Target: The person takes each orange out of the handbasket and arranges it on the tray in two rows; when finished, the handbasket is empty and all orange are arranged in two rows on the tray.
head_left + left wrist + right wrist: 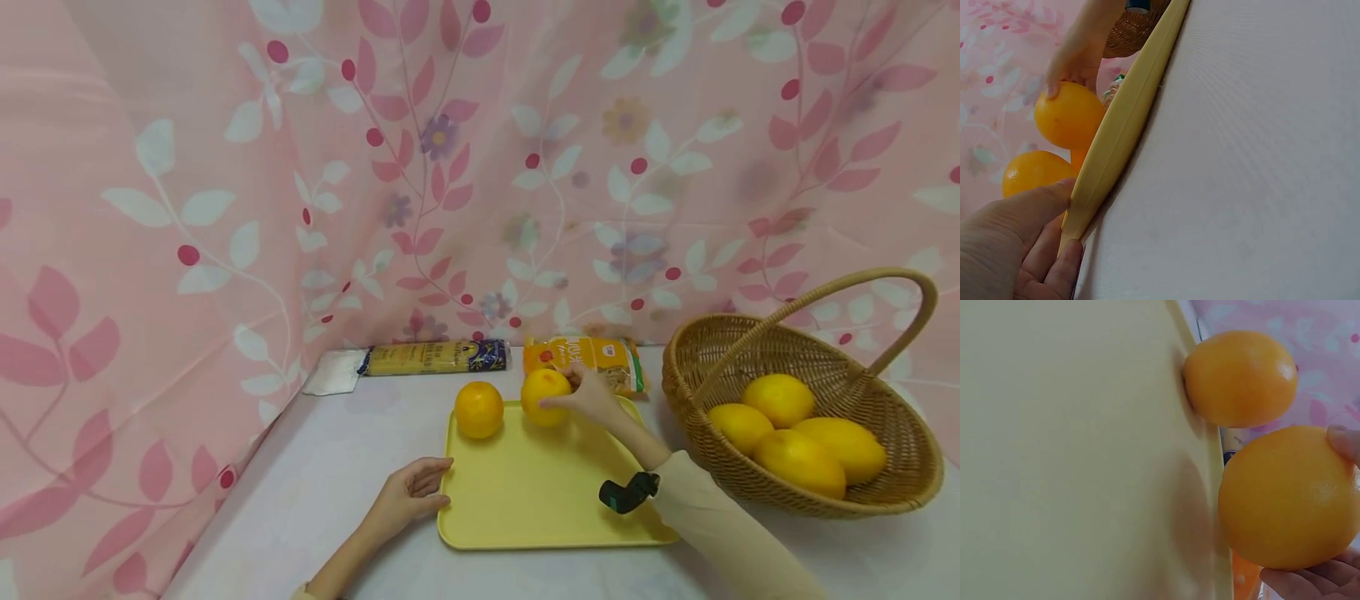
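A yellow rectangular tray [536, 492] lies on the table. One orange [479, 410] rests on its far left corner. My right hand [588, 398] holds a second orange [545, 397] between thumb and fingers over the far side of the tray, right of the first. In the right wrist view, this held orange [1291, 499] appears slightly off the tray, with its shadow falling on the surface. My left hand [411, 498] is at the tray's left edge, its thumb and fingertips touching the rim [1113, 131]; some of its fingers are hidden in the head view.
To the right stands a wicker basket [678, 367] with a tall handle, holding several yellow fruits [801, 460]. Behind the tray lie an orange food packet [611, 357] and a yellow-and-blue packet [431, 357]. A white packet [333, 372] sits at the back left, before a floral curtain [480, 183].
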Demonstrator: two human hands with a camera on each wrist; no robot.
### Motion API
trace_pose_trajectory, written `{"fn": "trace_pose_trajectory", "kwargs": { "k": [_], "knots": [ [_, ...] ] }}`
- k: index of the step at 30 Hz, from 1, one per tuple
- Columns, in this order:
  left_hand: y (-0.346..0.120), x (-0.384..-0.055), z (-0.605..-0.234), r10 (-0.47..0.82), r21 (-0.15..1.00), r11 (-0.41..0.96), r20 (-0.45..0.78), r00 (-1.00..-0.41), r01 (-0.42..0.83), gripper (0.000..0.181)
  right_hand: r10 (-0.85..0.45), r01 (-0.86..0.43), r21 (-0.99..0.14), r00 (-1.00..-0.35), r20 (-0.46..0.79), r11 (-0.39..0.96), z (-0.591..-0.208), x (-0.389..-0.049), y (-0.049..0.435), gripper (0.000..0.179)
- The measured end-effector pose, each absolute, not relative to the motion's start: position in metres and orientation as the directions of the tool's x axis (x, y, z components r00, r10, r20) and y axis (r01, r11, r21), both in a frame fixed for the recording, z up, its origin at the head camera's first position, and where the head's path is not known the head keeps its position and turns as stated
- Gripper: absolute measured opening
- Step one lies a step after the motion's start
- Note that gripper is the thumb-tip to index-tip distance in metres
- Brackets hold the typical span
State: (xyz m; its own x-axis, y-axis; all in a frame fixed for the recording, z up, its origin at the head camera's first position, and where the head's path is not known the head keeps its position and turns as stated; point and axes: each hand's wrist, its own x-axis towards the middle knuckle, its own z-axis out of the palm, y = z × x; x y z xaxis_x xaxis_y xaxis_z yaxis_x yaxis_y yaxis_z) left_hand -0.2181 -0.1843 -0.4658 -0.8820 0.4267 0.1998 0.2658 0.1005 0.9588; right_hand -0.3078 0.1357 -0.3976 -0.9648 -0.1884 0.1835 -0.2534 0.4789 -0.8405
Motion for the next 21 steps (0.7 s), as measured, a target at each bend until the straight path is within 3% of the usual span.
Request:
{"fn": "trace_pose_trajectory", "kwargs": {
  "k": [6, 13, 21],
  "knots": [
    [-0.1845, -0.2189, -0.4687, 0.454, 0.931, 0.073, 0.288, -0.843, 0.357, 0.045, -0.161, -0.242, -0.835, -0.969, 0.186, 0.494, -0.4046, -0.3119, 0.1328, 0.056],
    [-0.1828, -0.2186, -0.4643, 0.424, 0.955, 0.118, 0.199, -0.884, 0.272, 0.047, -0.196, -0.255, -0.836, -0.964, 0.18, 0.486, -0.4068, -0.315, 0.1332, 0.058],
    [-0.1828, -0.2181, -0.4649, 0.404, 0.964, 0.111, 0.177, -0.898, 0.24, 0.046, -0.27, -0.264, -0.771, -0.955, 0.123, 0.58, -0.4037, -0.3183, 0.129, 0.07]
  ]
}}
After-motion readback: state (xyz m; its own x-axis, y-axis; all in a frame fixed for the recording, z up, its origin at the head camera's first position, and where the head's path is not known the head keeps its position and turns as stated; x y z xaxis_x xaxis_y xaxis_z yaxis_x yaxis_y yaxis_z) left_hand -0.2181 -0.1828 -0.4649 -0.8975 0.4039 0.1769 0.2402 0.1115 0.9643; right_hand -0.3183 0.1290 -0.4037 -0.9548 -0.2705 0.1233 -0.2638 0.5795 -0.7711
